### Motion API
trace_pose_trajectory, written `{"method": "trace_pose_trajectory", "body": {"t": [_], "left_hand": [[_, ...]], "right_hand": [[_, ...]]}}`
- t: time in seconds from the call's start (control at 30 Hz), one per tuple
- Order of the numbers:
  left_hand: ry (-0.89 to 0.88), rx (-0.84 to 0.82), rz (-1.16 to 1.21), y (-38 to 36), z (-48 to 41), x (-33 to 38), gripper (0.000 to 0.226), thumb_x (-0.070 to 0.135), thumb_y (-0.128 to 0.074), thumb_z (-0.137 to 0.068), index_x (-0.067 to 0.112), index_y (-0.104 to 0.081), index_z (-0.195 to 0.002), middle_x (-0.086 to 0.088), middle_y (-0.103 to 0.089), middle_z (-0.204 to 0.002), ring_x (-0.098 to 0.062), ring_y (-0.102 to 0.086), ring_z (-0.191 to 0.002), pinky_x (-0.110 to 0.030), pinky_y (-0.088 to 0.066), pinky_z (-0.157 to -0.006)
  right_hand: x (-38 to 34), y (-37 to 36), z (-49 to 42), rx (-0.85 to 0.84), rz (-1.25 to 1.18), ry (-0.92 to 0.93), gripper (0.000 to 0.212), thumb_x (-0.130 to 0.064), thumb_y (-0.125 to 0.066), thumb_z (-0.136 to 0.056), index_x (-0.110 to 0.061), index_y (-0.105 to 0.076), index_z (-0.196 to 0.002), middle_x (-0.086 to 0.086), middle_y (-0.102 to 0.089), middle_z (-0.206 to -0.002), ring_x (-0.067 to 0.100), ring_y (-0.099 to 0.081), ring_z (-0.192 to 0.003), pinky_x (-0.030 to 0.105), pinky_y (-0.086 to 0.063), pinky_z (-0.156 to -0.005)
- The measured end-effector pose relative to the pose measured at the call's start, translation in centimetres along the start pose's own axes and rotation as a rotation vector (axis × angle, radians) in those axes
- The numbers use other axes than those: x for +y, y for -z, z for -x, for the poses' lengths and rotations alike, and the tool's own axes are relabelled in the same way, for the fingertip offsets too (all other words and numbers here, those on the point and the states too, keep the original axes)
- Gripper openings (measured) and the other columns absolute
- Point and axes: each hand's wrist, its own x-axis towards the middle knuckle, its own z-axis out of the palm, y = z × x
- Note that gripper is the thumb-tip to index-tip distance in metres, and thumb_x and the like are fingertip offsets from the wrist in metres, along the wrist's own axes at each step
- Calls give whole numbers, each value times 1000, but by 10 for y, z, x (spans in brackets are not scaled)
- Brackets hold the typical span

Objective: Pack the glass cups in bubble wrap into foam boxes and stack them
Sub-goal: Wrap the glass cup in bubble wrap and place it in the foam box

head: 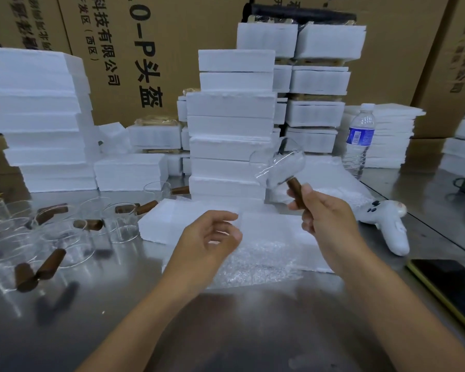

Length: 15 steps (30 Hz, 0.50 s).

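My right hand (325,213) grips the brown wooden handle of a clear glass cup (279,165) and holds it tilted in the air above the foam. My left hand (212,234) hovers with curled, spread fingers over a sheet of bubble wrap (255,264) lying on the steel table in front of me; it holds nothing. Behind the wrap lies an open white foam box (269,226). Several more glass cups with wooden handles (65,237) stand and lie at the left. A tall stack of foam boxes (231,124) rises in the middle.
More foam stacks stand at the back left (38,116) and back right (320,84) against cardboard cartons. A water bottle (359,138), a white controller (389,224) and a dark phone (446,280) lie to the right. A pile of bubble wrap (333,189) sits behind my right hand.
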Motion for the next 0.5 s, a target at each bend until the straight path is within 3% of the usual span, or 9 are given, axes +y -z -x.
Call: {"method": "trace_pose_trajectory", "body": {"t": [0.07, 0.17, 0.3, 0.43, 0.5], "left_hand": [[-63, 44, -150, -13, -1, 0, 18, 10, -66, -86, 28, -66, -89, 12, -62, -71, 3, -55, -67, -9, -42, -64], [-151, 71, -385, -30, -5, 0, 7, 25, -65, -87, 31, -63, -89, 11, -55, -72, 2, -52, -71, -6, -37, -63], [-133, 62, -653, -44, -12, -7, 22, 49, -59, -86, 35, -56, -103, 14, -46, -75, -1, -47, -72, -16, -34, -63], [-144, 83, -691, -41, -13, -11, 8, 43, -64, -86, 35, -62, -88, 14, -42, -66, -1, -45, -65, -15, -30, -58], [-124, 98, -640, -38, -14, -13, 13, 35, -66, -85, 37, -59, -74, 12, -41, -56, -1, -46, -58, -14, -30, -53]], "right_hand": [[2, 1, -1, 32, -58, -46, 29, -30, -49, -96, -17, -69, -79, -3, -63, -70, 10, -33, -53, 22, -31, -55], [4, 1, -1, 53, -59, -88, 26, -29, -50, -96, -18, -69, -82, -4, -63, -70, 10, -34, -54, 21, -33, -57], [6, 1, -2, 54, -85, -115, 25, -27, -51, -96, -17, -69, -82, -4, -63, -70, 9, -35, -55, 20, -34, -58], [6, 1, -4, 31, -130, -127, 23, -25, -51, -96, -14, -68, -87, -4, -63, -69, 7, -36, -52, 18, -34, -54], [6, 1, -4, 18, -156, -139, 22, -25, -51, -96, -13, -68, -89, -3, -63, -70, 6, -37, -51, 17, -35, -53]]}}
